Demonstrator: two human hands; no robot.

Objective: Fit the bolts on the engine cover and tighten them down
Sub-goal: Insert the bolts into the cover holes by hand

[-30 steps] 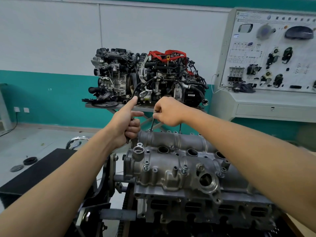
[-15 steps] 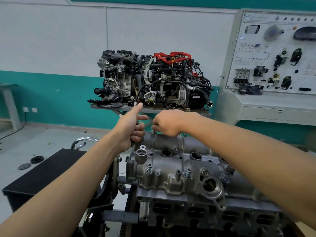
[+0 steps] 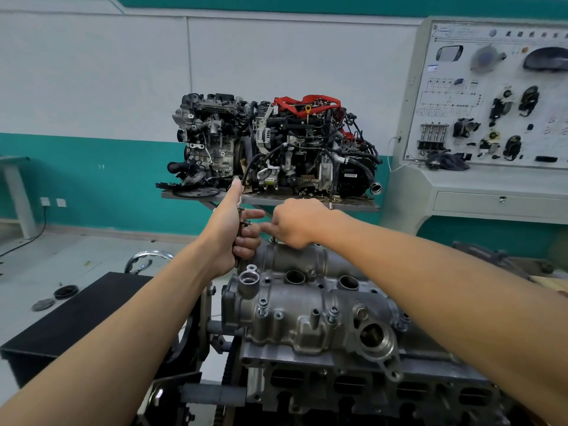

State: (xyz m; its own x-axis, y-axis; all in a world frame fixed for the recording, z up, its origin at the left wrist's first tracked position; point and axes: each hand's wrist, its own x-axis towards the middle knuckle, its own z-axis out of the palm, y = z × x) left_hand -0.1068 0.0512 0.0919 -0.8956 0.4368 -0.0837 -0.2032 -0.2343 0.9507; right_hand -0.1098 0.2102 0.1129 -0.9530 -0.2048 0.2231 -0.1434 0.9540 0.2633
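The grey cast engine cover (image 3: 307,305) sits on the engine block in front of me, with bolts standing in several holes along its near side. My left hand (image 3: 235,238) hovers over the cover's far left corner, thumb up, its fingers closed around a bunch of long bolts (image 3: 240,222). My right hand (image 3: 295,222) is just right of it, fingers pinched downward over a single bolt (image 3: 273,240) at the cover's far edge. Whether that bolt sits in a hole is hidden by the fingers.
A black bench top (image 3: 76,318) lies to the left. Two display engines (image 3: 270,146) stand on a stand against the teal wall. A training panel (image 3: 498,96) fills the right. Round parts (image 3: 64,292) lie on the floor at left.
My right hand has dropped lower toward the cover's far edge. My left hand has stayed beside it, still holding the bolts. The camera has moved closer and tilted slightly.
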